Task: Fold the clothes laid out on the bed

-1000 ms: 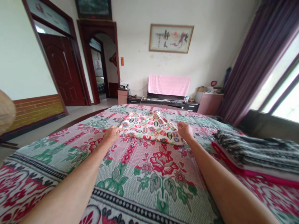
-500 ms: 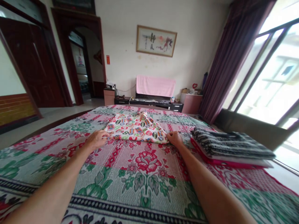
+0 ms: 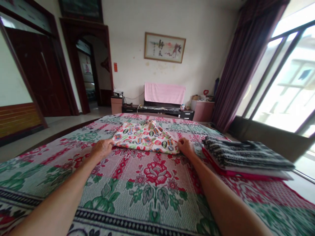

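Observation:
A folded cloth [image 3: 145,137] with a busy print of small coloured badges lies on a bed covered by a floral spread [image 3: 152,183] in pink, red and green. My left hand [image 3: 102,147] pinches the cloth's near left corner, fingers closed on the edge. At the near right corner my right hand [image 3: 185,146] grips the cloth the same way. Both arms stretch forward over the spread.
A stack of folded black-and-white striped and red textiles [image 3: 246,154] lies on the bed to the right. Beyond the bed stand a low dark cabinet with a pink towel [image 3: 164,93], a doorway at left, and purple curtains by a large window at right.
The view has swung to the right and settled. Both hands keep their hold on the cloth's near corners and have drawn it slightly toward me.

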The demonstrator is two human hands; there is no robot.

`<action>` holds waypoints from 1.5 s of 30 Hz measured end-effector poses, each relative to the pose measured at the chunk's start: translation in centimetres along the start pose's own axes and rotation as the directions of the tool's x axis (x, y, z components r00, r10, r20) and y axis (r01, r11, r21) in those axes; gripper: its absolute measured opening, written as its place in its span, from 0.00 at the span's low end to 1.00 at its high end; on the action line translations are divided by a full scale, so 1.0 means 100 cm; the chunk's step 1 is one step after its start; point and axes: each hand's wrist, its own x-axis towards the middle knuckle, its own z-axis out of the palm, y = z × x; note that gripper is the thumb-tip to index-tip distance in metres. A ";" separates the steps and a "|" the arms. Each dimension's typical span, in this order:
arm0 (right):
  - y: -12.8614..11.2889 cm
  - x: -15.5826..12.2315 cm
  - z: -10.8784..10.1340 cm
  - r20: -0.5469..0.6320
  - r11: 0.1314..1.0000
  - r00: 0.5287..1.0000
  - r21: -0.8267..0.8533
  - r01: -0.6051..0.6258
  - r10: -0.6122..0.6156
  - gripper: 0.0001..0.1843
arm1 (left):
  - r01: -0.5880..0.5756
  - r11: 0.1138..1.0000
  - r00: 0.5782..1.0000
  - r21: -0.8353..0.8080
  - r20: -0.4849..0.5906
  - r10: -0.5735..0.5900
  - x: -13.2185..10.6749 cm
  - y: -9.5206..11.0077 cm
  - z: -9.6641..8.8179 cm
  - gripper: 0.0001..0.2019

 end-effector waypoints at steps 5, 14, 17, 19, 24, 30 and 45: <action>-0.003 0.003 -0.015 0.166 0.999 0.985 0.002 0.036 -0.036 0.12 | 0.001 0.996 0.999 0.086 0.037 -0.005 0.002 0.003 -0.017 0.20; -0.008 0.006 -0.052 0.486 0.998 0.872 0.004 0.070 -0.063 0.12 | -0.052 0.993 0.996 0.109 0.075 0.044 0.005 -0.001 -0.035 0.15; -0.006 0.004 -0.058 0.595 0.995 0.802 -0.048 0.086 -0.041 0.10 | -0.121 0.990 0.961 0.077 0.259 0.097 0.006 -0.005 -0.037 0.13; -0.005 0.003 -0.059 0.595 0.989 0.802 -0.077 0.128 -0.057 0.09 | -0.137 0.989 0.930 0.054 0.351 0.110 0.007 -0.005 -0.039 0.12; -0.015 0.004 -0.054 0.330 0.970 0.927 -0.101 0.222 -0.178 0.13 | -0.083 0.993 0.972 0.085 0.227 0.062 0.006 0.024 -0.044 0.15; -0.027 -0.002 -0.023 0.330 0.979 0.935 -0.099 0.176 -0.134 0.17 | -0.283 0.958 0.954 -0.055 0.083 0.287 -0.010 0.085 -0.020 0.17; -0.009 0.007 -0.006 0.334 0.998 0.941 0.038 0.052 -0.061 0.18 | -0.046 0.987 0.983 -0.153 0.166 0.072 -0.012 0.209 0.024 0.19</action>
